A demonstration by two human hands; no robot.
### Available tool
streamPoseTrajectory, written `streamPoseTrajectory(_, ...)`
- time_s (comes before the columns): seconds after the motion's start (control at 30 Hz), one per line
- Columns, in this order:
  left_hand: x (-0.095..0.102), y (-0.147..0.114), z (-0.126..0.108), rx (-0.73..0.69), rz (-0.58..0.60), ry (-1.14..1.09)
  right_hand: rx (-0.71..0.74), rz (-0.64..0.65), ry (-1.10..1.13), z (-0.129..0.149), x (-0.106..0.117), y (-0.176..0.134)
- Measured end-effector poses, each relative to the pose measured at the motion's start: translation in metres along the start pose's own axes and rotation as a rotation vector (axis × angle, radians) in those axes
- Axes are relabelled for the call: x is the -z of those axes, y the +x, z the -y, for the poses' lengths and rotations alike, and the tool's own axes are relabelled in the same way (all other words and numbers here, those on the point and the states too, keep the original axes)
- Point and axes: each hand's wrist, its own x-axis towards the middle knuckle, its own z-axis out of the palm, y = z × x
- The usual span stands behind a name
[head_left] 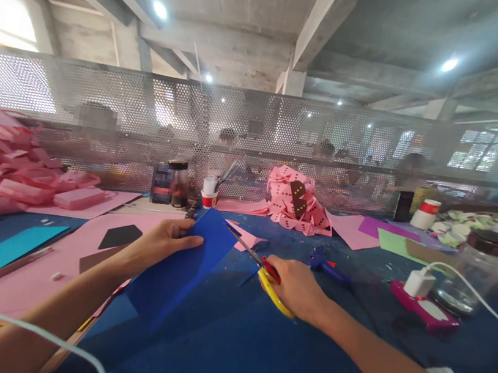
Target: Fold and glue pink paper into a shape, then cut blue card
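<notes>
My left hand pinches the upper left edge of a blue sheet of paper, tilted above the table. In my right hand is a pair of scissors with yellow and red handles. Their blades point up and left, close to the sheet's right edge; whether they touch it I cannot tell. A thin blue strip lies below the blades. Behind them rests a pale pink paper piece. Just beyond my right hand lies a blue glue gun.
Pink folded paper pieces heap up at left, and a pink dotted paper pile stands at the back. At right are a clear jar and a pink power strip with a white cable. A perforated screen closes off the far side.
</notes>
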Motion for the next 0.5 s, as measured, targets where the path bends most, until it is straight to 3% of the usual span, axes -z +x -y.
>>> streamPoseTrajectory(0.5,-0.0047,-0.0011,-0.0011,0.012,0.051,0.012,0.026,-0.012,0.029,0.0007,-0.0035,-0.0001)
